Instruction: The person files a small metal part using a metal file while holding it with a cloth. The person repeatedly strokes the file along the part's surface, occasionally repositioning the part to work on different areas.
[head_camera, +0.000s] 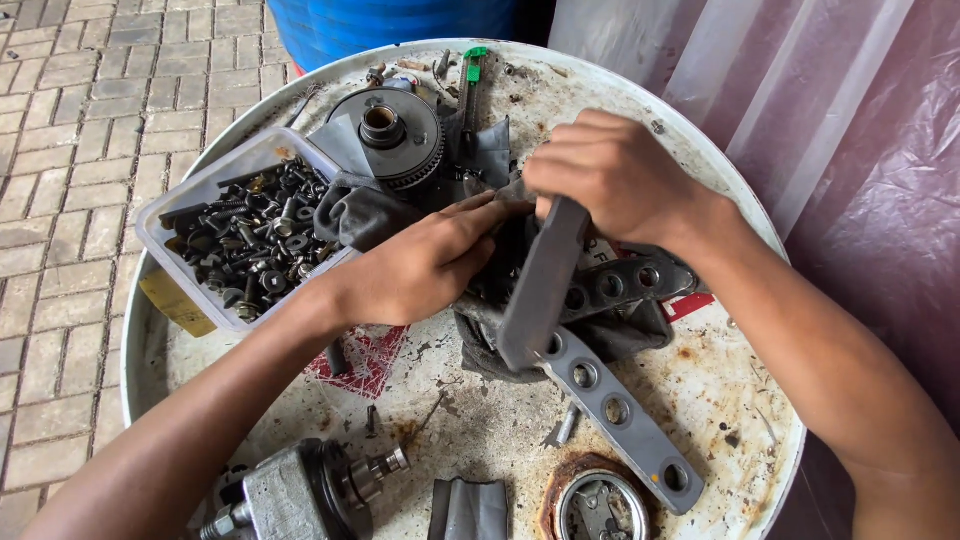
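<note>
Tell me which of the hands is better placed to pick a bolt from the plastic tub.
Left. The left hand rests on the grey rag right beside the plastic tub of bolts, while the right hand grips a flat grey bar farther away.

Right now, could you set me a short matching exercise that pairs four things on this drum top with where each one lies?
Things:
1. clear plastic tub of bolts
2. round toothed hub
3. grey bar with holes
4. green-handled tool

Places:
A. far edge, near the blue barrel
B. lower right of the drum top
C. left rim, beside the left hand
D. upper middle, behind the dark cloth

Pairs: 1-C, 2-D, 3-B, 4-A
</note>
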